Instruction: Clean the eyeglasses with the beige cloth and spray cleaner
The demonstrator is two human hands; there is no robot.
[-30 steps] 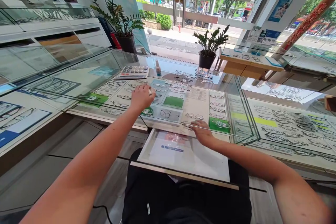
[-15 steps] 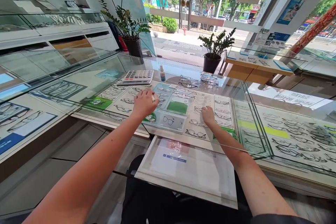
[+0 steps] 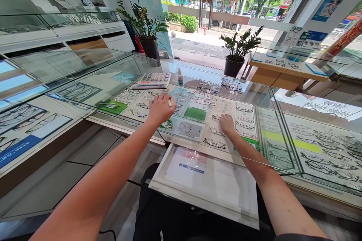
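Observation:
My left hand (image 3: pixel 162 110) rests over the glass-topped display counter (image 3: pixel 195 135), its fingers curled around a small white object (image 3: pixel 171 102). Most of that object is hidden in the grip, so its kind is unclear. My right hand (image 3: pixel 227 124) lies farther right, above a column of eyeglasses beneath the glass. Its fingers are bent away from me and their tips are hidden; nothing shows in it. Close to this hand are a thin-framed pair of glasses (image 3: pixel 217 118) and a dark-framed pair (image 3: pixel 215 143).
Beyond my left hand stand a calculator (image 3: pixel 154 80) and a small spray bottle (image 3: pixel 180 77). Several eyeglasses (image 3: pixel 207 87) lie at the counter's back. A pulled-out drawer (image 3: pixel 206 192) is over my lap. Potted plants (image 3: pixel 234 66) stand by the window.
The whole view has shifted slightly, so the counter and both hands appear a little farther right. My hands keep nearly the same places on the counter, and the white object stays in my left hand.

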